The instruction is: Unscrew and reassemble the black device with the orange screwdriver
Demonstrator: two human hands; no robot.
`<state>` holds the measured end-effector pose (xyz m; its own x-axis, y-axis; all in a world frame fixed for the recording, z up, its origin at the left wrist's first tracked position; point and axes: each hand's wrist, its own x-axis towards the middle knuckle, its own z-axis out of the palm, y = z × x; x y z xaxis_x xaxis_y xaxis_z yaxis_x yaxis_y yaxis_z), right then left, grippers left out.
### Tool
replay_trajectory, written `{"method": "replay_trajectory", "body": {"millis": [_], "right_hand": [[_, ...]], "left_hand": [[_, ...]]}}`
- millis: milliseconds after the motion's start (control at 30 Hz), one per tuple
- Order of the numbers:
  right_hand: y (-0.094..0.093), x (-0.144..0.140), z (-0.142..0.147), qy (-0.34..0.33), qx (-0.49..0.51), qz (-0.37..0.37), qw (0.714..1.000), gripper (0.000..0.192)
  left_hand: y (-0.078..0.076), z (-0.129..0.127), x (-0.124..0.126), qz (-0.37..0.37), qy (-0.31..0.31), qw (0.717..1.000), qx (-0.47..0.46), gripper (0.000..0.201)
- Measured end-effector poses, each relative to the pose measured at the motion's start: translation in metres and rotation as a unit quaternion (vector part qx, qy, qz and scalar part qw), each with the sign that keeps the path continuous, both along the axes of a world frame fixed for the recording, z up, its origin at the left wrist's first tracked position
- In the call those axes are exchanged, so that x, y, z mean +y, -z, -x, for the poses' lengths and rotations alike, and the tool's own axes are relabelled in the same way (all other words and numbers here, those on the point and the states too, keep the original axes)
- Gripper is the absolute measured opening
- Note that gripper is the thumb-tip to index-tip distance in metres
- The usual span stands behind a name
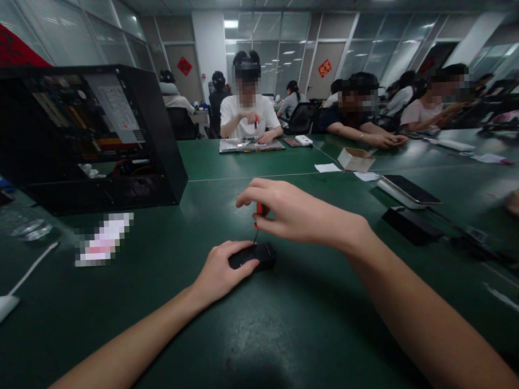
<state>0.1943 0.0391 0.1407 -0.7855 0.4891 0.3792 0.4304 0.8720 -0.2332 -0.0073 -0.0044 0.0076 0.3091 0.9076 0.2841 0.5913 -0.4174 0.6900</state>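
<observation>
A small black box-shaped device (264,255) lies on the green table in front of me. My left hand (223,268) is closed around its left end, thumb along the near side and fingers along the far side. Above it, my right hand (281,208) grips a screwdriver (262,208) with a red and black handle. The thin shaft points down, and its tip meets the top of the device near my left fingers. Whether the tip sits in a screw is too small to tell.
An opened black computer case (154,147) stands at left, near a plastic bottle (26,225) and a blurred-out paper (105,240). To the right are a black adapter (411,225), a white-edged device (408,191) and a small open carton (356,160). Several people sit beyond.
</observation>
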Motion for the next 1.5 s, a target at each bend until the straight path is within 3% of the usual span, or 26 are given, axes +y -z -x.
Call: {"method": "replay_trajectory", "body": {"millis": [67, 233, 433, 600, 767, 967, 1133, 1233, 1400, 1500], "right_hand": [[-0.001, -0.002, -0.001, -0.009, -0.011, 0.008, 1.0, 0.035], [-0.001, -0.003, -0.003, 0.02, -0.027, -0.007, 0.999, 0.015], [-0.002, -0.005, -0.005, -0.024, -0.015, 0.027, 0.999, 0.036], [-0.003, -0.003, -0.003, -0.002, -0.014, 0.007, 1.0, 0.016], [-0.005, -0.006, -0.002, -0.031, -0.018, 0.038, 0.999, 0.038], [-0.004, -0.007, 0.0, -0.008, -0.024, 0.005, 1.0, 0.02], [-0.004, -0.014, -0.002, -0.033, -0.014, 0.036, 0.999, 0.041], [-0.005, -0.02, -0.005, 0.003, -0.041, 0.016, 0.999, 0.031], [-0.009, -0.019, -0.012, 0.133, -0.101, -0.018, 0.986, 0.022], [-0.012, -0.017, -0.017, 0.115, -0.115, 0.005, 0.987, 0.016]], "left_hand": [[0.0, 0.0, 0.0, 0.0, 0.0, 1.0, 0.001, 0.036], [0.0, -0.001, 0.0, 0.001, 0.004, 1.0, 0.0, 0.036], [-0.002, -0.001, 0.0, 0.007, 0.001, 1.0, 0.008, 0.038], [0.0, 0.0, 0.0, 0.004, 0.003, 1.0, 0.012, 0.038], [0.0, -0.001, 0.0, 0.018, -0.001, 1.0, -0.002, 0.04], [-0.001, -0.002, 0.001, 0.023, 0.002, 0.999, -0.023, 0.043], [-0.002, -0.001, 0.001, 0.03, 0.006, 0.999, -0.012, 0.037], [-0.002, -0.001, 0.002, 0.029, 0.008, 1.0, -0.005, 0.038], [-0.002, 0.0, 0.004, 0.016, 0.003, 1.0, 0.023, 0.038], [-0.002, 0.0, 0.004, 0.017, 0.005, 0.999, 0.03, 0.037]]}}
